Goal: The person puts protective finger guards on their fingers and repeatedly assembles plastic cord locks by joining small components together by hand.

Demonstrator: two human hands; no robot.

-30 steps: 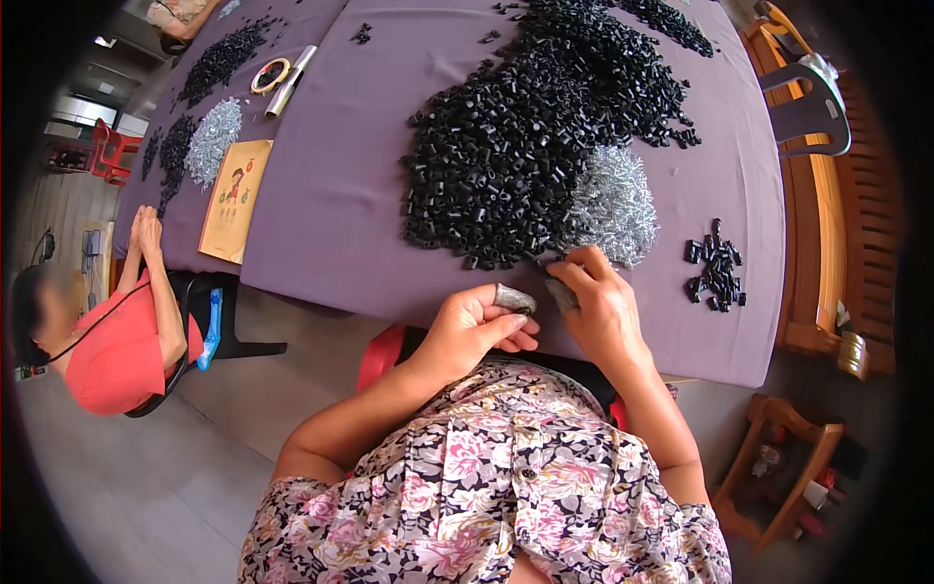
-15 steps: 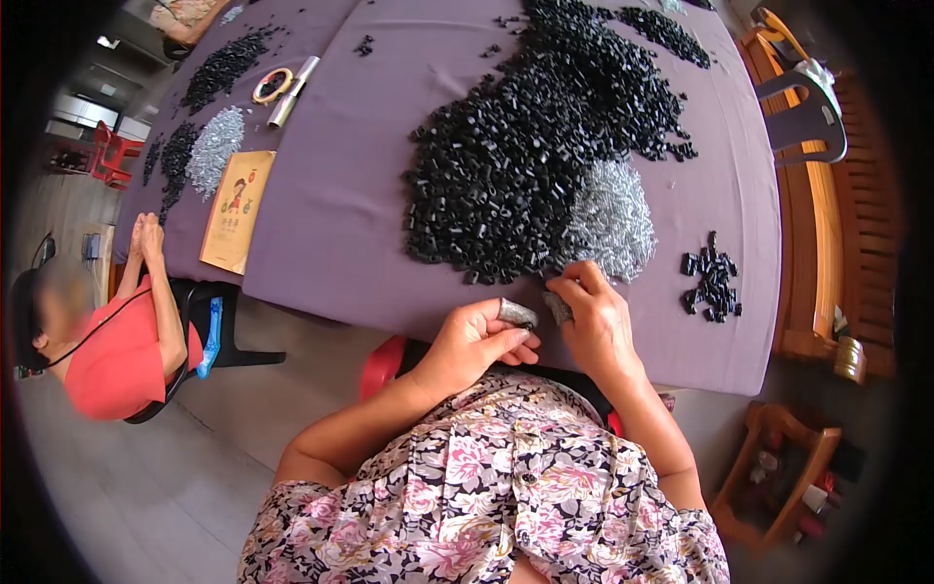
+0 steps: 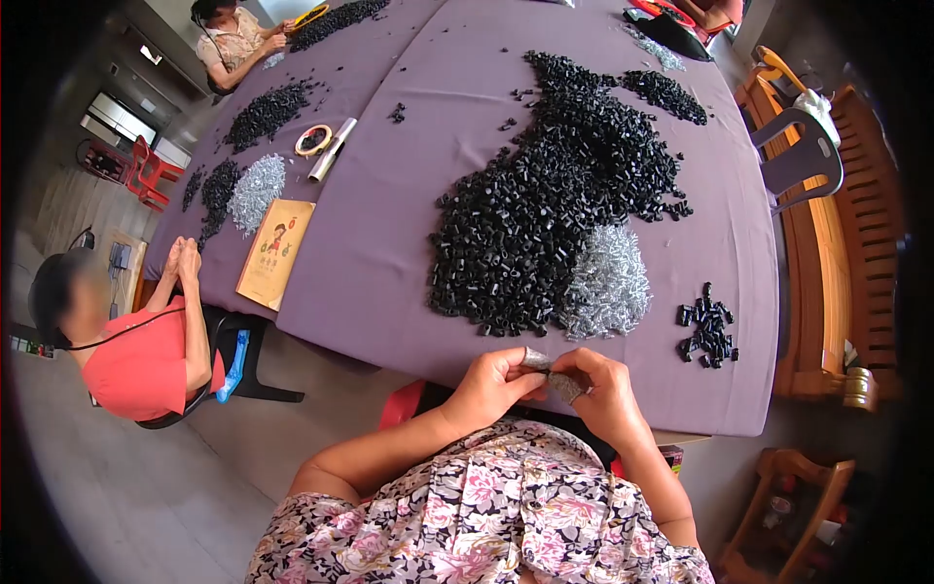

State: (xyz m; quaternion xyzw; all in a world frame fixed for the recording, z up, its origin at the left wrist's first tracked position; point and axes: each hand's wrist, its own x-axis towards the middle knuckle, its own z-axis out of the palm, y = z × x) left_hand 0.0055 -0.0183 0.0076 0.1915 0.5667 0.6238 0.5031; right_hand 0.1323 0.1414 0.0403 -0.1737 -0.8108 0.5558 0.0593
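Note:
My left hand (image 3: pixel 488 389) and my right hand (image 3: pixel 603 385) meet at the table's front edge, fingertips pinched together. Between them a small black plastic piece (image 3: pixel 548 371) shows only in part; whatever my right fingers pinch is too small to make out. Grey tape-like wraps cover a finger on each hand. Just beyond lies a large heap of small black plastic pieces (image 3: pixel 506 248). Touching its right side is a pile of small shiny silvery pieces (image 3: pixel 611 287). A small cluster of black pieces (image 3: pixel 707 329) sits farther right.
On the left stand a yellow booklet (image 3: pixel 275 255), a tape roll (image 3: pixel 313 140), a silvery tube (image 3: pixel 333 151), and more black and silvery piles. A person in a red top (image 3: pixel 146 360) sits there. Others sit at the far side. A grey chair (image 3: pixel 800 161) is at right.
My right hand has come back from the edge of the piles to my left hand, and their fingertips now meet. The camera view has tilted up, showing more of the far table.

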